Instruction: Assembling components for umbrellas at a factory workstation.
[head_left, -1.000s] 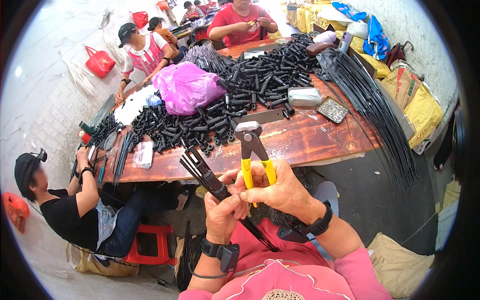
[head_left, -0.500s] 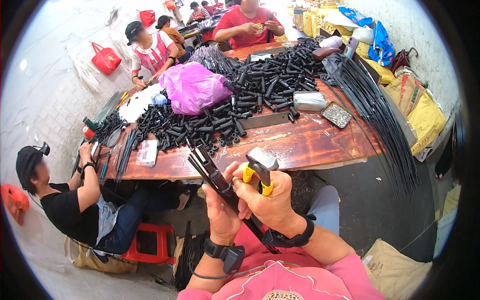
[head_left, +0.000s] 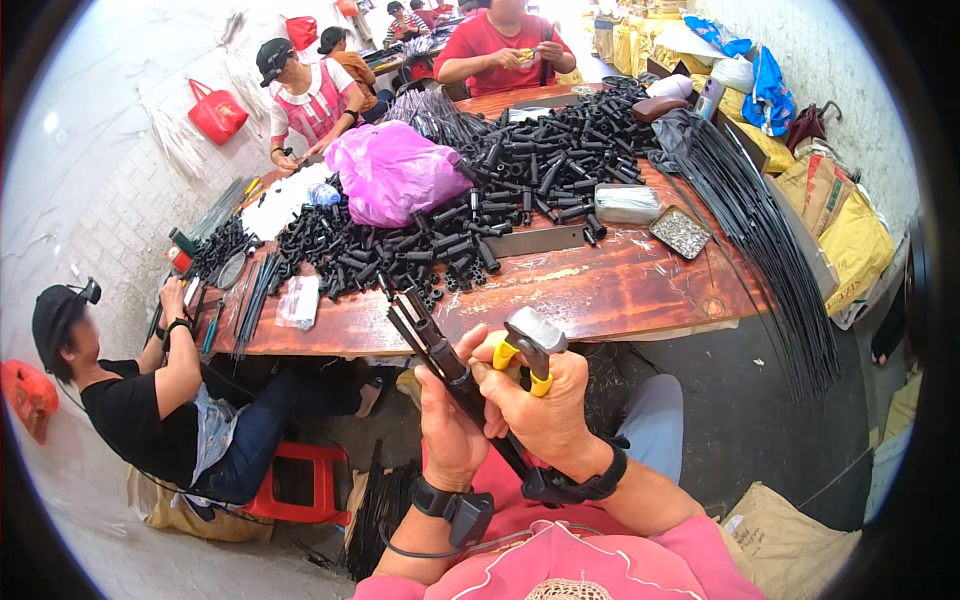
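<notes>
Two hands low in the centre of the frame, close together. Left hand (head_left: 452,425) is wrapped around a black rod bundle (head_left: 440,350), fingers closed about its middle. Right hand (head_left: 540,405) is clenched on yellow-handled pliers (head_left: 528,345), whose grey head sits just above the knuckles, right beside the bundle (whether the head bites anything, I cannot tell).

That bundle runs long and thin, its axis slanting from lower right, near the right wrist, up to the upper left, free end pointing at the table (head_left: 600,290). It looks stiff and light, probably metal ribs in a plastic sleeve, so a firm mid-length hold like this one should keep it from swinging; the smooth sleeve might slip if pinched near the tip.

Further out, the wooden table's near edge is bare. Beyond it, a heap of black tubes (head_left: 480,210) spreads across the middle, with a pink bag (head_left: 395,175) at upper centre-left and a small tray (head_left: 680,232) to the right. Long dark rods (head_left: 770,260) droop off the right side.

A seated person in black (head_left: 130,400) works at the left edge; others sit at the far end, top of frame.
</notes>
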Tool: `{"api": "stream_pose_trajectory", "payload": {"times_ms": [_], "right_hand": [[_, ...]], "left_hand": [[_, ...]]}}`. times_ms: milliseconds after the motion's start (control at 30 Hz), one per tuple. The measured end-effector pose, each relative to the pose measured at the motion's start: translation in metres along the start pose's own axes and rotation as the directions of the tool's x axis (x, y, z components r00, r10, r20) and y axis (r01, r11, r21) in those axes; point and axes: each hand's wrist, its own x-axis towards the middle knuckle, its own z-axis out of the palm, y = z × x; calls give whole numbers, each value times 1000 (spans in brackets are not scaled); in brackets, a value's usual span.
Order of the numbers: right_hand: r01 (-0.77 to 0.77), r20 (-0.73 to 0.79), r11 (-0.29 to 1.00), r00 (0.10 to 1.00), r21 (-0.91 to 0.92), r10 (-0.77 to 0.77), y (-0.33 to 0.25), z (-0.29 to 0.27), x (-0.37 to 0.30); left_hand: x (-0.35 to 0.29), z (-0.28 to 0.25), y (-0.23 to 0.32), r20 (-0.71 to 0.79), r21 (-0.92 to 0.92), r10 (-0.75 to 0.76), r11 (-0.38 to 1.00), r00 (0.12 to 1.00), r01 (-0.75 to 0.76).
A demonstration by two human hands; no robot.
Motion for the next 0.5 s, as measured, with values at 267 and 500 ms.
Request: {"api": "stream_pose_trajectory", "payload": {"times_ms": [267, 500], "right_hand": [[-9, -24, 1000, 1000, -29, 8, -1, 0, -3], [-65, 15, 992, 998, 105, 64, -9, -2, -2]], "left_hand": [[1, 2, -3, 12, 71, 42, 997, 999, -43], [-1, -2, -3, 58, 60, 1, 998, 998, -5]]}}
